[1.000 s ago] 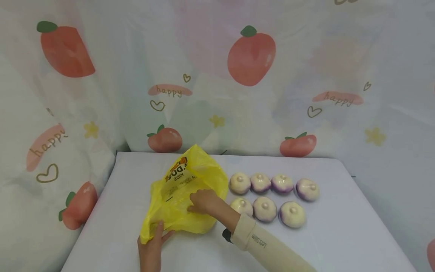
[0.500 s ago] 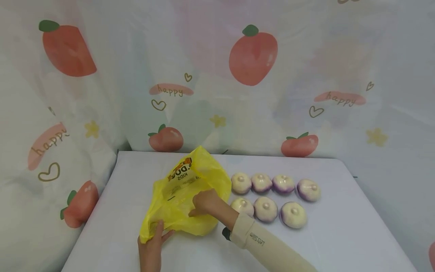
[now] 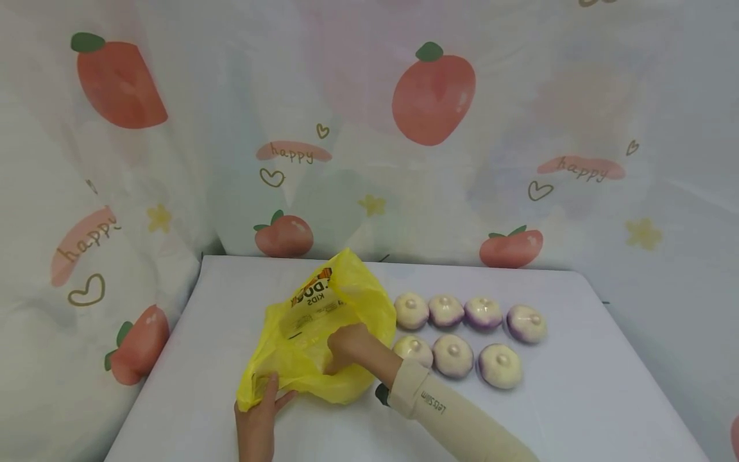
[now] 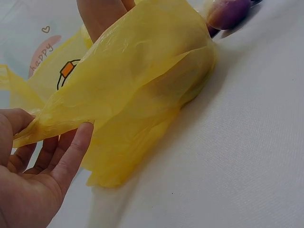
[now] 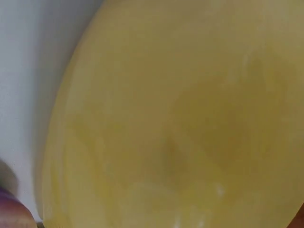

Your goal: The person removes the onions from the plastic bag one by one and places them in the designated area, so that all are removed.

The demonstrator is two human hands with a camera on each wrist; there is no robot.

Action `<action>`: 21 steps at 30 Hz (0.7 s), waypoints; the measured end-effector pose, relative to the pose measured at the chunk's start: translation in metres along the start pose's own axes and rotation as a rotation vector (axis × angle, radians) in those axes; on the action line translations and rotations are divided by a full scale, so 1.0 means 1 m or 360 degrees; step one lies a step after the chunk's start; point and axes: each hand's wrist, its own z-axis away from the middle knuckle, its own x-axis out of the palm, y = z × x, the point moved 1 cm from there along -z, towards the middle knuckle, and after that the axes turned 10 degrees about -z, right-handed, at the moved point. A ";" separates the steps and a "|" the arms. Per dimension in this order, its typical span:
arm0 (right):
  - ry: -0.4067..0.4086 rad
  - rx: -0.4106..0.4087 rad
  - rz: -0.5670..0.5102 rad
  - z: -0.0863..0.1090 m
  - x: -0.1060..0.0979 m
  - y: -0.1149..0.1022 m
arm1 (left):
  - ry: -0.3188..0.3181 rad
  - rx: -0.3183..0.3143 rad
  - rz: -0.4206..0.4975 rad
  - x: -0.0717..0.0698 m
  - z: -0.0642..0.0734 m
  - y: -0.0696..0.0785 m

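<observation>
A yellow plastic bag (image 3: 312, 353) with dark printing lies with its mouth spread on the white table. My left hand (image 3: 262, 410) holds the near-left edge of its rim; in the left wrist view, the thumb and fingers of that left hand (image 4: 42, 180) pinch the plastic. Reaching in from the right, my right hand (image 3: 349, 346) is in the bag's mouth, knuckles up and fingertips out of sight. Whether it holds anything is hidden. The right wrist view is mostly filled by the yellow plastic (image 5: 166, 118). A darker patch shows through the bag's lower side in the left wrist view.
Several round white-and-purple vegetables, like onions, stand in two rows right of the bag; the nearest-right onion (image 3: 500, 366) sits apart from its neighbours. The front-left onion (image 3: 412, 351) is partly covered by the right forearm. A printed curtain (image 3: 369, 128) hangs behind the table (image 3: 577, 385).
My right hand has sunk slightly deeper into the bag, its thumb now less visible. The bag's far rim has shifted a little to the right. My left hand keeps its hold.
</observation>
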 end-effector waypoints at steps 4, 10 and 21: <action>0.0036 -0.0074 -0.0069 -0.005 0.000 0.000 | 0.0043 -0.0019 0.0007 -0.001 -0.007 -0.009; 0.0247 -0.0191 -0.0238 -0.013 0.000 0.004 | 0.0016 0.0067 0.0140 -0.002 -0.012 -0.017; 0.0510 -0.0252 -0.0454 -0.020 -0.007 0.012 | 0.0074 0.0052 0.0093 -0.002 -0.012 -0.017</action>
